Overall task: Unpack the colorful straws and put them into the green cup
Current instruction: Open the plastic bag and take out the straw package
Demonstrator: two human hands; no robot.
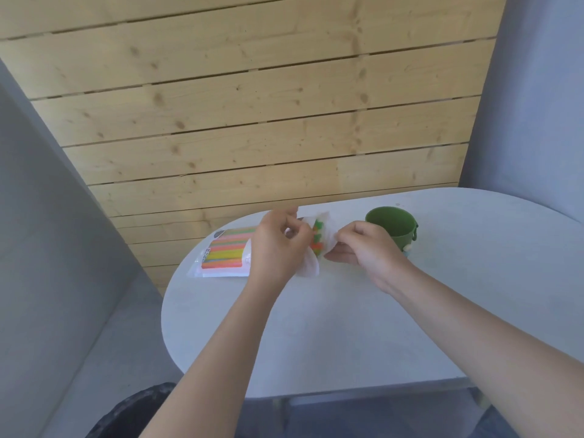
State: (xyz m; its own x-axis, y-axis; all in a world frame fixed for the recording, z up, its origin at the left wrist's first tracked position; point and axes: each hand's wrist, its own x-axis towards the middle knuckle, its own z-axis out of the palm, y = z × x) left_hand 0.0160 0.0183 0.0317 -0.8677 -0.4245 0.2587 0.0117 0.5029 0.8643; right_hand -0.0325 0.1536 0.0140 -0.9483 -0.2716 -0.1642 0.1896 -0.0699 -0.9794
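Observation:
A clear plastic pack of colorful straws lies flat on the white table, its far end to the left. My left hand and my right hand each pinch one side of the pack's near open end, pulling the plastic apart. Green and orange straw tips show in the gap between my hands. The green cup stands upright just right of my right hand, with nothing visible inside it.
A wooden plank wall rises behind the table. Grey panels flank it on both sides. A dark round object sits below the table's near left edge. The table's rounded left edge is close to the pack.

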